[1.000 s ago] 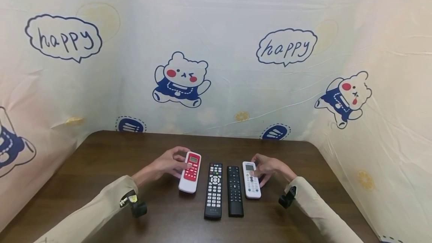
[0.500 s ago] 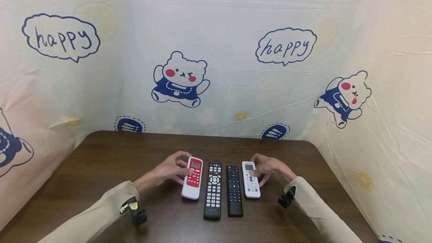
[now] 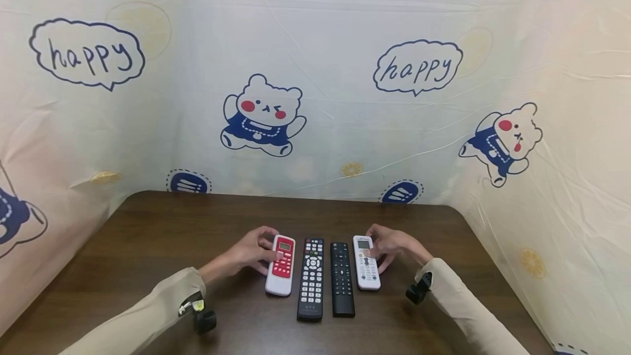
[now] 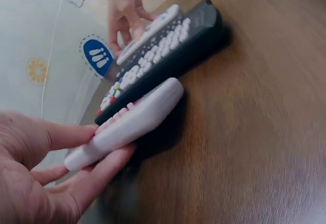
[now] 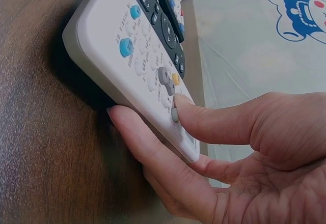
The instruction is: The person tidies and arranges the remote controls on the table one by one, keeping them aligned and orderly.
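My left hand (image 3: 252,249) pinches a white remote control with a red button panel (image 3: 281,267), thumb on its face and fingers underneath, as the left wrist view shows. At the right, my right hand (image 3: 391,244) grips a white remote control with a small screen (image 3: 367,273); its thumb lies on the buttons and its fingers are along the side and far end. Between the hands lie two black remotes: a wider one with white buttons (image 3: 310,289) and a slimmer one with dark buttons (image 3: 342,284). All the remotes stand side by side, roughly upright in the head view.
The brown wooden table (image 3: 162,234) carries the remotes. Behind and at both sides hangs a pale curtain (image 3: 335,141) printed with bears and "happy" bubbles. A small black camera (image 3: 204,320) is strapped to the left wrist, another camera (image 3: 419,288) to the right.
My left hand has brought the red-and-white remote closer to the person and slightly right, beside the wider black one. My right hand and its remote have stayed nearly still.
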`<state>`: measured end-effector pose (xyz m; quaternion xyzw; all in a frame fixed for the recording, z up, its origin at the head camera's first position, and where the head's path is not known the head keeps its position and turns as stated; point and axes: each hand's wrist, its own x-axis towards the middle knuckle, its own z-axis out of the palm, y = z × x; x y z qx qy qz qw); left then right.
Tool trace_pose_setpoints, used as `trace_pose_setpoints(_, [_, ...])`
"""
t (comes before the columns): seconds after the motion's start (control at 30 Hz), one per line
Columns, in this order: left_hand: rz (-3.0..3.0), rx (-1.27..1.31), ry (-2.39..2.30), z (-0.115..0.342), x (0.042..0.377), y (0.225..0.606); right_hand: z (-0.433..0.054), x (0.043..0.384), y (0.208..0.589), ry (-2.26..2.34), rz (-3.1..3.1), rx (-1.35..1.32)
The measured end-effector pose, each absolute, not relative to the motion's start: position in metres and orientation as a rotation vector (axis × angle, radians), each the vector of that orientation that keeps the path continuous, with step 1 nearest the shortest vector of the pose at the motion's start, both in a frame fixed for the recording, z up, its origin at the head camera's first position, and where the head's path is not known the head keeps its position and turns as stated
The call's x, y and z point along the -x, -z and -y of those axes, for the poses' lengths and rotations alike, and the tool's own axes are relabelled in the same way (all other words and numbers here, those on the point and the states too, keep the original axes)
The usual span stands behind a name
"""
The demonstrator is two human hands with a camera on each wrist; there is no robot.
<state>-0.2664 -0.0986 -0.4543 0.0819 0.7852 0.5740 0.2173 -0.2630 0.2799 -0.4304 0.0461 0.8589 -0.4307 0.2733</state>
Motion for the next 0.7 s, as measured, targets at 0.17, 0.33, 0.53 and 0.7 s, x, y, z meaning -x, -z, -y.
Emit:
trace_pose_setpoints(0.17, [-2.316,-0.249,-1.463,0.0998,0.2645,0.4494,-0.2807,0.2619,0.4301,1.169,-2.303,-0.104])
trace_pose_setpoints(0.33, [-2.392,-0.288,-1.396,0.1005,0.2611,0.4527,-0.2809,0.2575,0.4334,1.163,-2.299,-0.107])
trace_pose_setpoints(0.53, [-2.391,-0.291,-1.411,0.1009,0.2598,0.4549,-0.2816,0.2565,0.4338,1.157,-2.316,-0.098])
trace_pose_setpoints(0.7, [-2.393,-0.296,-1.426,0.1028,0.2602,0.4521,-0.2806,0.2608,0.4307,1.159,-2.316,-0.083])
